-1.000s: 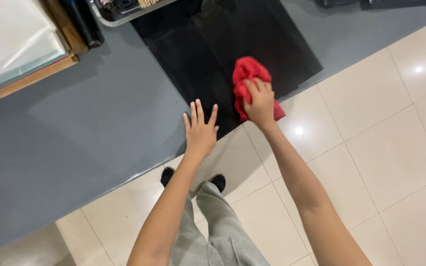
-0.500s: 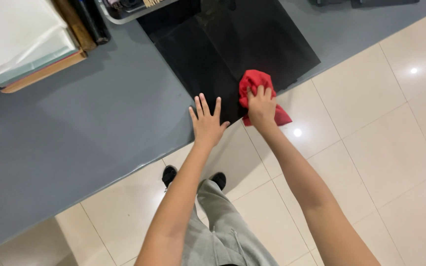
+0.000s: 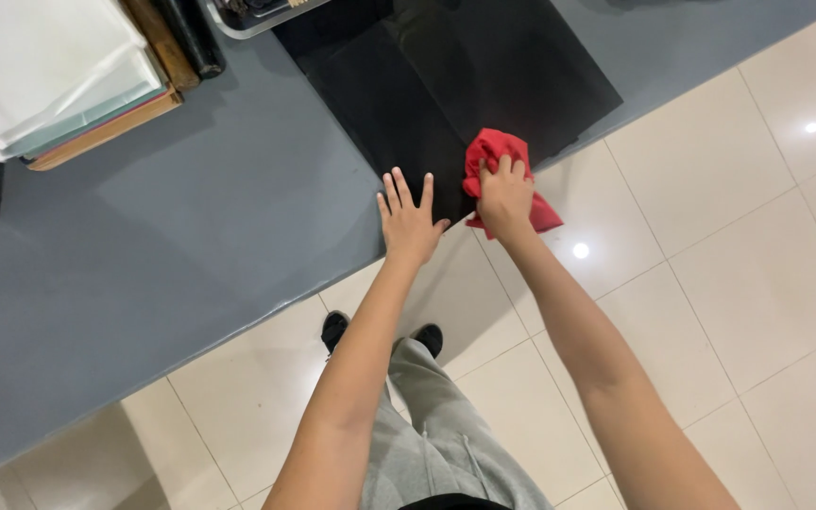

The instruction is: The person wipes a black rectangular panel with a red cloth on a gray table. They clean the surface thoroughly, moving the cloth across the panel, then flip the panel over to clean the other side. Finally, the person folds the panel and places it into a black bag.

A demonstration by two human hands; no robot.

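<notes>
a: where is the right hand (image 3: 504, 196)?
b: it rests on a red cloth (image 3: 498, 156) at the near edge of the black glass panel (image 3: 446, 85), its fingers (image 3: 502, 170) curled down over the bunched fabric and gripping it. part of the cloth hangs past the edge, over the tiled floor (image 3: 710, 236).

a: and the left hand (image 3: 408, 219)?
b: it lies flat just left of the cloth, fingers spread wide and holding nothing, palm pressed on the edge where the black panel meets the grey tabletop (image 3: 144, 246).

a: what else is on the tabletop?
b: far left, a stack of white and wooden boards (image 3: 59, 76), with a dark cylinder (image 3: 191, 38) beside it and the corner of a tray (image 3: 257, 14) at the far edge. below, the person's grey trousers (image 3: 436, 425) and black shoes (image 3: 334, 329) show over the floor.
</notes>
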